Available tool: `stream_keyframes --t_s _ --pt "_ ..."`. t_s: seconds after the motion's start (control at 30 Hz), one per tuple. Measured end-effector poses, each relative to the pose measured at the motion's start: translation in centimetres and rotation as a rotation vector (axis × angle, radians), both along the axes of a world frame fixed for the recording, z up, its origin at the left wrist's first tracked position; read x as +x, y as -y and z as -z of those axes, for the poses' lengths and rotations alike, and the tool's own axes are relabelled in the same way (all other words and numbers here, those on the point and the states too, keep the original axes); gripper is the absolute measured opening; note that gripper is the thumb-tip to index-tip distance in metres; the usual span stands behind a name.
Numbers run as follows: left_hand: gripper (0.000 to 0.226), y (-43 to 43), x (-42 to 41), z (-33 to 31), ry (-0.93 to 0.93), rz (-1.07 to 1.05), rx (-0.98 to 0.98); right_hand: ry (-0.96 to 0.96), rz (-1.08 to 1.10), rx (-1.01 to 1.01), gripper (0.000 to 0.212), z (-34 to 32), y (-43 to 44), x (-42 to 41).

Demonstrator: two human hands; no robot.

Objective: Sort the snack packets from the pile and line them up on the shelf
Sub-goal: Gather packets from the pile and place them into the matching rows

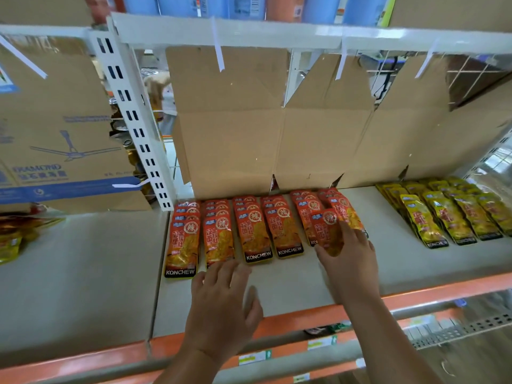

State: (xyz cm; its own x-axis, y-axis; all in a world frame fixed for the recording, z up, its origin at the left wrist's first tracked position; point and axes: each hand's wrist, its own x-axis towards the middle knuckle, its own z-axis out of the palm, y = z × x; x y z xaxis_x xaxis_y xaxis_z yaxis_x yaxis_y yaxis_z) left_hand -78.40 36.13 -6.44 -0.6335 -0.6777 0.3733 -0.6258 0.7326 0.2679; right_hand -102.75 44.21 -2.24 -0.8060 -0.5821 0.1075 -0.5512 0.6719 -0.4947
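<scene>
Red KONCHEW snack packets (255,234) lie in several overlapping rows on the white shelf board (291,284), in front of a flattened cardboard sheet. Yellow packets (446,214) lie in similar rows at the right. My right hand (346,256) rests on the rightmost red row, fingers and thumb around the front packet (325,227). My left hand (221,303) hovers flat with fingers spread, its tips at the lower edge of the second red row (219,239), holding nothing.
An orange shelf rail (432,292) runs along the front edge. A perforated white upright (133,117) splits this bay from the left bay, where a fan carton (55,128) and loose yellow packets (11,242) sit. Cardboard (249,128) backs the shelf.
</scene>
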Motion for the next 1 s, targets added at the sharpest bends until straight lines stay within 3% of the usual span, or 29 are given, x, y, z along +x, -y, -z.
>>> stream_keyframes --t_s 0.5,0.77,1.0 --pt "0.036 0.2 -0.3 0.2 0.046 -0.062 -0.024 -0.062 -0.097 0.085 0.059 1.4 4.1 -4.6" --pt "0.036 0.1 -0.4 0.2 0.073 -0.081 -0.004 -0.058 -0.187 0.146 0.086 0.8 4.1 -5.2" --pt "0.038 0.1 -0.4 0.2 0.103 -0.092 0.016 -0.051 -0.23 0.175 0.066 1.5 4.0 -5.6"
